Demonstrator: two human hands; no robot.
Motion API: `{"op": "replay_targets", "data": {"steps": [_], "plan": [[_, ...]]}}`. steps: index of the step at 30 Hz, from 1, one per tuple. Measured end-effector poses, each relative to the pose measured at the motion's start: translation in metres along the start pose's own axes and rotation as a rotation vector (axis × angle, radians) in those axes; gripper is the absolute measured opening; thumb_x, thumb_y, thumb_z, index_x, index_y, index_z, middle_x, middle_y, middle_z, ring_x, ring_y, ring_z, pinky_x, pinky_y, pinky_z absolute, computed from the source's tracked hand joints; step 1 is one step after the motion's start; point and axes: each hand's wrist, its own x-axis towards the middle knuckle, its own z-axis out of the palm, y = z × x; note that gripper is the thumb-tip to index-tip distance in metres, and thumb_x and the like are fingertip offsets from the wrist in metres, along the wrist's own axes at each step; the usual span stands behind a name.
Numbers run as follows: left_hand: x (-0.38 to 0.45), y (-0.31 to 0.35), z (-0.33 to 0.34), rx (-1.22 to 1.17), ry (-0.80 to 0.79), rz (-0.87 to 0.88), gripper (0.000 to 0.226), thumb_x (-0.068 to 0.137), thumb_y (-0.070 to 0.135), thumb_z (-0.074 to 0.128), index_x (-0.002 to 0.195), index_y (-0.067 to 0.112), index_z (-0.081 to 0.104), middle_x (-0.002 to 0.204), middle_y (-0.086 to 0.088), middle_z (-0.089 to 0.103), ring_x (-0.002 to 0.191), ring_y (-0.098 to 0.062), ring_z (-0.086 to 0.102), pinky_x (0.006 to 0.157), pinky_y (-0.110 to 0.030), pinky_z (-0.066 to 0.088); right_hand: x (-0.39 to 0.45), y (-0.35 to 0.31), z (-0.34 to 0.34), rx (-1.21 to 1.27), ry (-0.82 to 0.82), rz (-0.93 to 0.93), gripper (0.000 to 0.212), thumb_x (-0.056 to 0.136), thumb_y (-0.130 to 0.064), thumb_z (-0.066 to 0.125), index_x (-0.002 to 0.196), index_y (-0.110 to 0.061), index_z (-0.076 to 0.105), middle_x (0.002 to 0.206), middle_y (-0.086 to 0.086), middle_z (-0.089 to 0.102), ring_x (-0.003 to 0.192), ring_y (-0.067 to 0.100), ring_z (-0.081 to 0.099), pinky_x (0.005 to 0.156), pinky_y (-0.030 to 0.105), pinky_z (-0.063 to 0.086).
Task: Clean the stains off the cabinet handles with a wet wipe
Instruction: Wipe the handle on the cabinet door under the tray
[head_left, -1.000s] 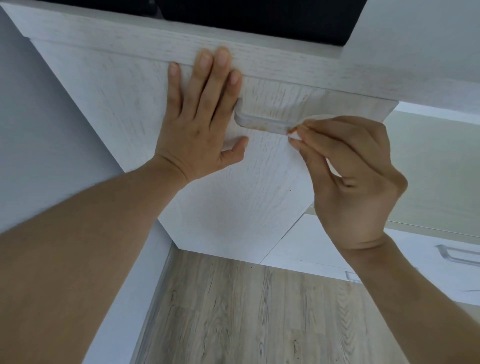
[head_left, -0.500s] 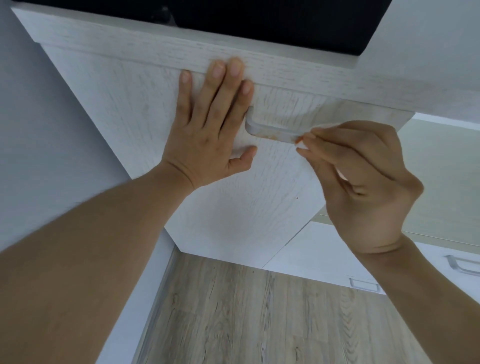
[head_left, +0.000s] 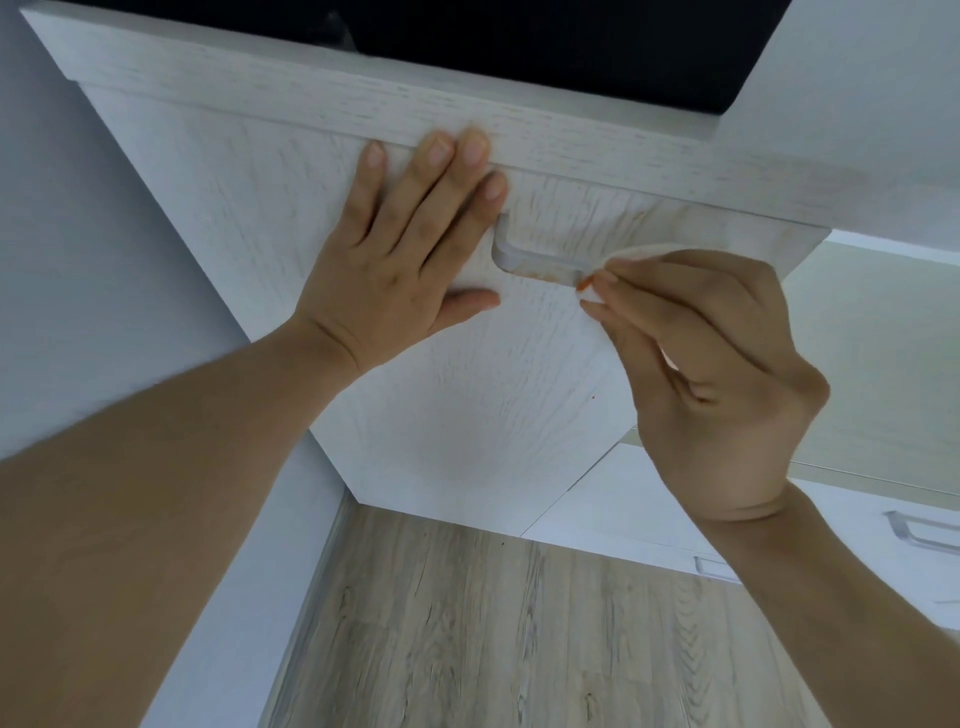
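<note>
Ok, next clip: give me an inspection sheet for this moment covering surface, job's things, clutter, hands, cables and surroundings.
Surface: white wood-grain cabinet door, a faint orange tint above the handle and a small dark speck lower right.
Job's things: handle with orange stain along its lower edge; wet wipe with an orange mark, pressed at the handle's right end.
Clutter: nothing seen.
Hands: left hand flat on the door, fingers straight, beside the handle's left end; right hand pinches the wipe.
Cables: nothing seen.
Surroundings: wood-look floor, pale wall on the left, more white cabinets at right with another handle.
</note>
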Motion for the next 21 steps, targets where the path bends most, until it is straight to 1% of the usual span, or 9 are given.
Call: {"op": "replay_targets", "data": {"steps": [6,9,12,14,17,21], "plan": [[-0.003,0.003,0.007,0.036,0.058,0.018,0.08,0.101,0.055,0.025,0.15,0.0,-0.004,0.157,-0.016,-0.017,0.146,-0.027,-0.01,0.119,-0.045,-0.002,0.0,-0.004,0.009,0.009,0.023,0.046,0.005,0.086,-0.002,0.074,0.09,0.002,0.075,0.089,0.01,0.072,0.085,0.023,0.063,0.087,0.02,0.05],[-0.002,0.004,0.009,0.023,0.078,0.022,0.078,0.1,0.054,0.023,0.15,0.0,-0.002,0.157,-0.015,-0.014,0.146,-0.026,-0.009,0.119,-0.044,-0.001,-0.001,-0.006,0.006,0.01,0.037,0.117,0.007,0.085,-0.004,0.075,0.091,0.0,0.074,0.092,0.004,0.069,0.086,0.022,0.061,0.087,0.018,0.047],[-0.002,0.005,0.01,0.032,0.093,0.026,0.077,0.1,0.053,0.022,0.15,-0.001,0.0,0.158,-0.016,-0.012,0.146,-0.027,-0.007,0.119,-0.045,0.0,-0.001,-0.013,0.011,0.03,0.08,0.187,0.009,0.085,-0.005,0.075,0.093,-0.004,0.072,0.09,-0.002,0.064,0.086,0.021,0.06,0.082,0.018,0.05],[-0.002,0.004,0.01,0.033,0.099,0.027,0.077,0.1,0.053,0.023,0.15,-0.001,0.001,0.158,-0.016,-0.012,0.146,-0.027,-0.006,0.119,-0.045,0.0,0.001,-0.016,0.014,0.038,0.078,0.188,0.011,0.086,-0.007,0.075,0.096,-0.006,0.071,0.09,-0.004,0.062,0.086,0.019,0.06,0.078,0.02,0.052],[-0.001,0.005,0.01,0.026,0.103,0.031,0.077,0.1,0.053,0.022,0.15,-0.001,0.001,0.158,-0.016,-0.012,0.146,-0.027,-0.006,0.119,-0.045,0.0,0.002,-0.015,0.013,0.026,0.053,0.171,0.008,0.086,-0.005,0.075,0.094,-0.003,0.072,0.092,-0.002,0.064,0.087,0.02,0.061,0.083,0.019,0.05],[-0.001,0.003,0.01,0.037,0.093,0.031,0.077,0.101,0.053,0.023,0.15,-0.001,0.0,0.157,-0.017,-0.013,0.146,-0.027,-0.007,0.119,-0.044,0.0,0.004,-0.018,0.02,0.037,0.05,0.155,0.007,0.086,-0.005,0.074,0.092,-0.002,0.073,0.088,0.001,0.066,0.086,0.02,0.06,0.082,0.018,0.05]]}}
